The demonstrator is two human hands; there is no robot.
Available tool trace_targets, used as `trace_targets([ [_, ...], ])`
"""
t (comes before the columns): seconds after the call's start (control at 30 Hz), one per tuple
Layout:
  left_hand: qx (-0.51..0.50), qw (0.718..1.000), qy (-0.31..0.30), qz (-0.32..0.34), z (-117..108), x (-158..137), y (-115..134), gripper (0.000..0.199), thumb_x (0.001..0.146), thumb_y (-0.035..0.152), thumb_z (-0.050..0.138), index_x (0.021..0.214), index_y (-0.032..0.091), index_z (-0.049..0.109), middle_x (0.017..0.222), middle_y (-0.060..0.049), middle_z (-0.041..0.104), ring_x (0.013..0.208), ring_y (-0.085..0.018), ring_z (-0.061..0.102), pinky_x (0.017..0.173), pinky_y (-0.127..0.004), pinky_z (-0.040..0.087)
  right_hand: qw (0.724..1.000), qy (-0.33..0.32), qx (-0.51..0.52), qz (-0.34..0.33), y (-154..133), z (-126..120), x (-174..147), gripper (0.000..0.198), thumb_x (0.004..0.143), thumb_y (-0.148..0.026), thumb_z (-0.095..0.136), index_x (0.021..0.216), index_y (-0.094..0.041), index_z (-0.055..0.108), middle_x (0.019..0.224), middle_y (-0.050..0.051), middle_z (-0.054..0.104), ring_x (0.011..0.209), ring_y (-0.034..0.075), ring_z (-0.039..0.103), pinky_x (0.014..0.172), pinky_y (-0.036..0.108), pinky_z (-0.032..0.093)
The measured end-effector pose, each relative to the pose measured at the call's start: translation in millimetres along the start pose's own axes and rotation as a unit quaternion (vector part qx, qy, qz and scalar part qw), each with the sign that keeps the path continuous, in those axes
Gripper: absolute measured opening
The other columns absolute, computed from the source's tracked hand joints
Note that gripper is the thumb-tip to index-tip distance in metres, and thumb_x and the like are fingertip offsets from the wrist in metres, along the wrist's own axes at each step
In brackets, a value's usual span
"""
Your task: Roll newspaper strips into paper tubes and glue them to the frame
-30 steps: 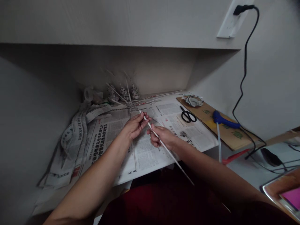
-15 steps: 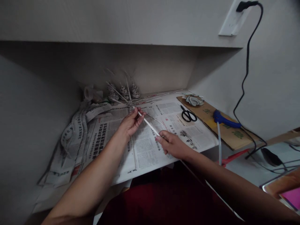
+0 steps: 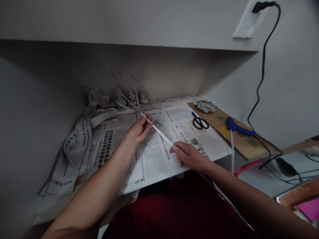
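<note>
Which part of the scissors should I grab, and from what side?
I'd take the scissors by their two loops, coming from the near side: they lie flat on the newspaper, loops nearer, blades pointing away. The right hand is closer, but it holds the white stick.

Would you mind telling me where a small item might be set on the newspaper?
Uncovered newspaper shows between the left forearm, the white stick and the right hand, and between that hand and the scissors. The back, around the coiled cones, and the left, by the paper strips, are crowded.
</note>
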State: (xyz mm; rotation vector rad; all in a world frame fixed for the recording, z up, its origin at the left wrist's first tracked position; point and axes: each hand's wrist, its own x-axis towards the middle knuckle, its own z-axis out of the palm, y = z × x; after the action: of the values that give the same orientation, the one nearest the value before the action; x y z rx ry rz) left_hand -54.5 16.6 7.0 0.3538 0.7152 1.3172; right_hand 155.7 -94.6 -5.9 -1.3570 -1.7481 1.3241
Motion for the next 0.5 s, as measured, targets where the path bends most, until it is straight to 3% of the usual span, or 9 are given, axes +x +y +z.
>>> trace_targets([
  [0.07,-0.011,1.000,0.009,0.006,-1,0,2,0.011,0.089,0.015,0.056,0.084,0.010,0.064,0.068,-0.003,0.065,0.064,-0.010,0.068,0.060,-0.015,0.059,0.992,0.061,-0.098,-0.057,-3,4,4,0.028,0.087,-0.044,0.054,0.071,-0.021,0.053,0.059,0.003,0.052,0.055,0.015,0.049,0.054,0.029,0.036],
  [0.1,-0.016,1.000,0.014,0.008,-1,0,3,0.011,0.089,0.015,0.056,0.084,0.010,0.064,0.068,-0.002,0.065,0.064,-0.010,0.068,0.060,-0.016,0.059,0.992,0.060,-0.098,-0.060,-3,6,5,0.029,0.088,-0.043,0.053,0.070,-0.021,0.053,0.057,0.002,0.051,0.054,0.015,0.047,0.053,0.029,0.036],
  [0.2,-0.018,1.000,0.015,0.005,1,-1,6,0.011,0.089,0.014,0.055,0.083,0.010,0.064,0.066,-0.002,0.064,0.061,-0.009,0.067,0.059,-0.015,0.058,0.995,-0.051,0.087,0.023,0,12,3,0.037,0.094,-0.051,0.036,0.075,-0.022,0.050,0.046,-0.004,0.037,0.039,0.012,0.039,0.043,0.027,0.032],
  [0.27,-0.013,1.000,0.008,0.006,1,-2,8,0.014,0.090,0.014,0.054,0.081,0.010,0.063,0.064,-0.002,0.063,0.060,-0.010,0.066,0.056,-0.014,0.057,0.961,-0.131,0.231,0.078,4,12,0,0.040,0.094,-0.056,0.031,0.078,-0.023,0.046,0.043,-0.008,0.027,0.034,0.011,0.033,0.037,0.025,0.027],
  [0.33,-0.011,1.000,0.004,0.009,1,-2,8,0.017,0.091,0.014,0.052,0.078,0.009,0.063,0.064,-0.002,0.063,0.060,-0.010,0.066,0.055,-0.013,0.057,0.940,-0.169,0.281,0.095,5,10,-2,0.042,0.094,-0.059,0.031,0.081,-0.022,0.048,0.043,-0.008,0.025,0.033,0.011,0.034,0.035,0.024,0.027],
  [0.4,-0.009,1.000,0.004,0.017,1,-1,8,0.020,0.091,0.014,0.051,0.076,0.009,0.062,0.064,-0.003,0.063,0.060,-0.010,0.066,0.056,-0.014,0.057,0.957,-0.156,0.230,0.087,3,8,0,0.046,0.094,-0.059,0.030,0.087,-0.020,0.054,0.043,-0.006,0.035,0.035,0.012,0.041,0.037,0.026,0.032],
  [0.5,0.004,1.000,-0.003,0.026,-1,0,5,0.019,0.091,0.013,0.051,0.076,0.009,0.063,0.067,-0.004,0.064,0.062,-0.011,0.067,0.057,-0.015,0.058,0.996,-0.071,0.052,0.029,-8,6,12,0.039,0.094,-0.054,0.038,0.094,-0.020,0.057,0.050,-0.001,0.051,0.043,0.014,0.051,0.045,0.028,0.038],
])
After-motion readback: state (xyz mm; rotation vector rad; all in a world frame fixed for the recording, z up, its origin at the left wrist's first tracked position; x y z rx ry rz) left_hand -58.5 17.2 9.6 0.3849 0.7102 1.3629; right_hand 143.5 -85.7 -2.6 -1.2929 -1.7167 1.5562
